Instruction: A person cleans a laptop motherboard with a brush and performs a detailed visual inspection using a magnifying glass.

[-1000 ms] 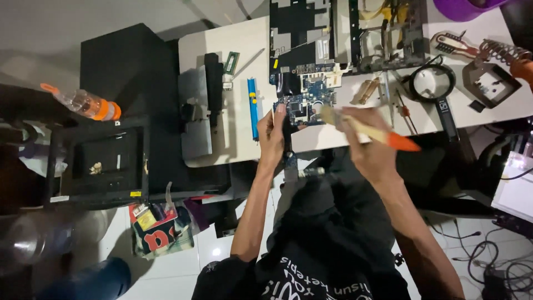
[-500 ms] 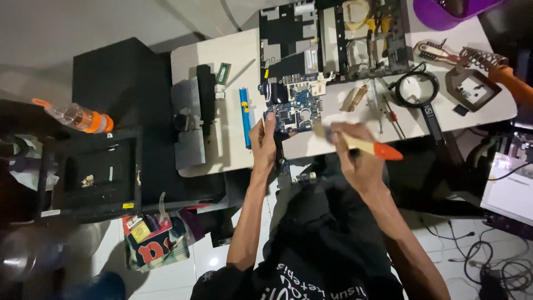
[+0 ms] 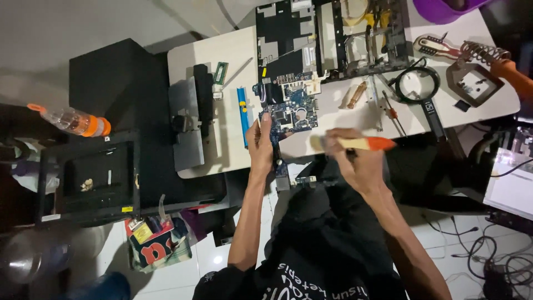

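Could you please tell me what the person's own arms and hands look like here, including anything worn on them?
Both arms are bare from above the elbow down to the fingers: no gloves, and no watch, ring or bracelet that I can make out on the left hand or the right hand. They look slim and long. The black short-sleeved shirt with pale lettering covers only the shoulders.

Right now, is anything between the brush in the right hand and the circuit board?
Nothing visible is. The right hand holds the brush over bare table, just right of the circuit board. The left hand grips the board's opposite, left edge, clear of that gap.
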